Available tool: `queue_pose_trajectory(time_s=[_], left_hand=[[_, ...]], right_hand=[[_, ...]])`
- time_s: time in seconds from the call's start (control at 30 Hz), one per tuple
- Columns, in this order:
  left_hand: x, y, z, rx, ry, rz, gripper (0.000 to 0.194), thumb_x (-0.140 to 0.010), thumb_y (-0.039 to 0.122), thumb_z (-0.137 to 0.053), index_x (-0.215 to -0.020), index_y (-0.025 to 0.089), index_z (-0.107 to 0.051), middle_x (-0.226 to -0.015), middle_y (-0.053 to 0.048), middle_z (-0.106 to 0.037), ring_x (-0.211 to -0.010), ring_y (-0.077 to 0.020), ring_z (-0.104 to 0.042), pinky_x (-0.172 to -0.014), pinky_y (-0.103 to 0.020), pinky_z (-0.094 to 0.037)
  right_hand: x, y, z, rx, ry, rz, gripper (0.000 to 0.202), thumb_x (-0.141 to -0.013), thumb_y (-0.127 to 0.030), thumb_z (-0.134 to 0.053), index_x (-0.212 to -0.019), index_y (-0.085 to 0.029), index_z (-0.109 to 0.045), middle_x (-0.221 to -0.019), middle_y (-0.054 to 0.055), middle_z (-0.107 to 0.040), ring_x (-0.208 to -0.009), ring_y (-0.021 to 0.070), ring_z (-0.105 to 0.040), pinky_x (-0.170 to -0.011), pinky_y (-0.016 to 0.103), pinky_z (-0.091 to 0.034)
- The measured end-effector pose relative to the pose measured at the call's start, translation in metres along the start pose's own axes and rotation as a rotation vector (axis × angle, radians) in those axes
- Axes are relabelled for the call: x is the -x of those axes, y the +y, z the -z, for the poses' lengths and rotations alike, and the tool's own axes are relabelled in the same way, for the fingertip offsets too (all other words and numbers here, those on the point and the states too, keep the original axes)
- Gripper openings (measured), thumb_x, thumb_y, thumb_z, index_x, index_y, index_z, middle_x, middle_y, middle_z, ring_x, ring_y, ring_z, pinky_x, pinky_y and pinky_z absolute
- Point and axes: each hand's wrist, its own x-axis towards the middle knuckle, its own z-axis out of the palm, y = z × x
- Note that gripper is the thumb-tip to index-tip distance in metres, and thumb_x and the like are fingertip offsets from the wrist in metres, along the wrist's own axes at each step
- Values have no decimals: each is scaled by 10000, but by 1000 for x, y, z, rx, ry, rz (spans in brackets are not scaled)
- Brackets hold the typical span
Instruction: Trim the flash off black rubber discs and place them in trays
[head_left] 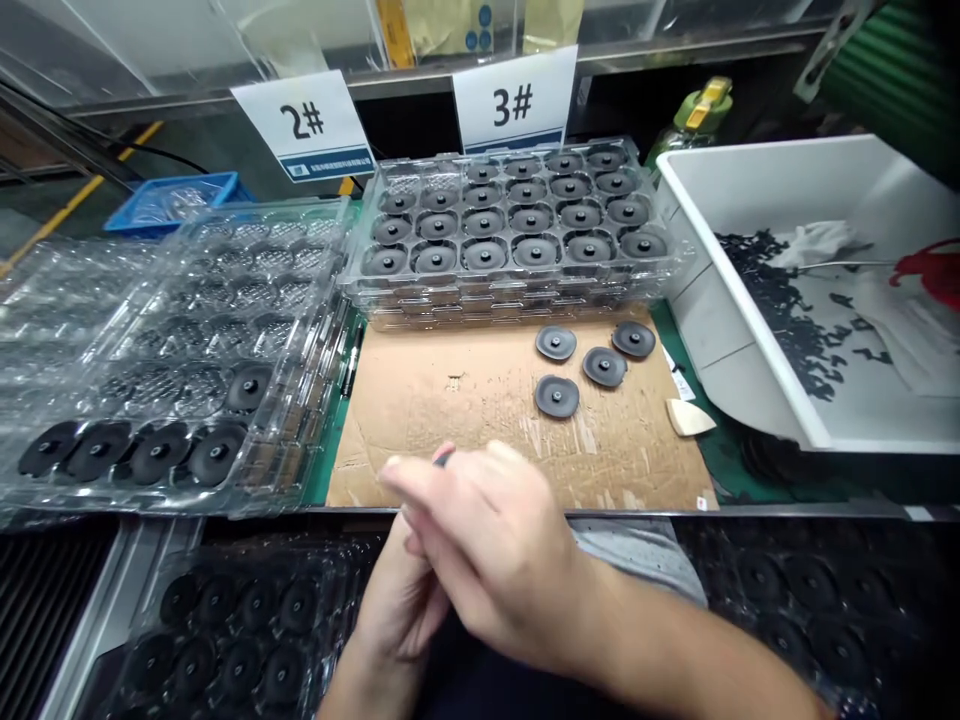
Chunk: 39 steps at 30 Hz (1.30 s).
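Observation:
My right hand (499,545) is closed over my left hand (401,595), in front of the cardboard sheet's near edge. A small dark bit (444,458) shows between the fingers; the rest of it is hidden by my right hand. My left fingers curl in underneath and are mostly covered. Beyond my hands, several black dished discs with a raised centre lie loose on the cardboard (420,400), the nearest disc (556,397) to the right of my fingertips.
Stacked clear trays (517,285) of black discs stand behind the cardboard. At left is a partly filled clear tray (281,370). A white bin (757,350) with black scraps sits at right, beside a cream-coloured wedge (688,418). More filled trays (225,640) are below the table edge.

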Motion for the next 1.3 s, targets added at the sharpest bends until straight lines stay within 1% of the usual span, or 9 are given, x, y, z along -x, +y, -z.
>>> queue_pose_trajectory(time_s=[0.13, 0.23, 0.33, 0.5, 0.7, 0.9, 1.0, 1.2, 1.3], left_hand=[[-1, 1, 5, -21, -79, -5, 416, -682, 188, -706, -1075, 297, -622, -1107, 12, -673, -1013, -181, -618, -885, -253, -489], [-3, -2, 2, -14, -101, 25, 411, -691, 216, -701, -1087, 286, -616, -1106, -3, -674, -1047, -175, -598, -891, -239, -478], [-4, -4, -8, -4, -103, 78, 461, -699, 212, -694, -1138, 300, -582, -1098, -1, -678, -1042, -188, -600, -866, -261, -494], [1, 3, -15, 29, -207, 162, 482, -687, 386, -670, -1151, 290, -578, -1283, -52, -560, -1093, -253, -572, -890, -304, -482], [-2, 0, -5, 94, -274, 162, 543, -668, 437, -652, -1178, 276, -557, -1307, -59, -541, -1140, -255, -538, -909, -296, -474], [-6, -10, -16, 76, -282, 158, 534, -660, 397, -679, -1160, 244, -572, -1212, -60, -614, -1082, -254, -579, -880, -302, -492], [-5, -13, -18, 49, -299, 114, 481, -652, 389, -698, -1101, 240, -611, -1111, -19, -660, -1028, -194, -602, -866, -258, -485], [-8, -17, -3, -34, -115, -63, 496, -674, 360, -693, -1153, 305, -572, -1161, -2, -642, -1026, -164, -598, -882, -235, -469], [-8, -19, -4, -30, -149, -96, 412, -668, 359, -699, -1065, 266, -635, -1048, 1, -689, -936, -144, -632, -792, -183, -499]], right_hand=[[23, 1, 23, -112, -195, -64, 246, -866, -104, -439, -1079, -156, -549, -818, 13, -614, -721, 123, -516, -670, 258, -383], [30, 7, 38, 60, -145, -177, 264, -855, -83, -442, -1062, -178, -575, -731, 5, -574, -640, 132, -456, -612, 272, -336], [20, 24, 42, 84, -59, -32, 299, -878, -105, -396, -1048, -219, -613, -754, 21, -573, -660, 147, -459, -627, 287, -346], [30, 68, 27, -88, 67, -362, 276, -911, -175, -408, -1128, -222, -572, -967, 41, -602, -851, 145, -557, -752, 274, -443], [98, 103, -11, -78, -66, -509, 286, -889, -189, -420, -1141, -198, -554, -967, 63, -635, -890, 187, -600, -766, 344, -491], [65, 67, 29, -54, 108, -504, 270, -895, -217, -453, -1161, -233, -499, -1123, 46, -601, -979, 174, -575, -788, 298, -460], [38, 32, 46, -42, 117, -93, 324, -888, -160, -481, -1199, -250, -502, -1035, 10, -645, -865, 140, -587, -734, 275, -417], [25, 21, 38, 110, -117, -226, 317, -890, -108, -444, -1167, -224, -543, -821, 0, -648, -706, 152, -543, -656, 310, -366], [23, 21, 27, 110, -4, -78, 314, -894, -131, -433, -1185, -189, -536, -877, 31, -655, -730, 162, -558, -669, 321, -392]])
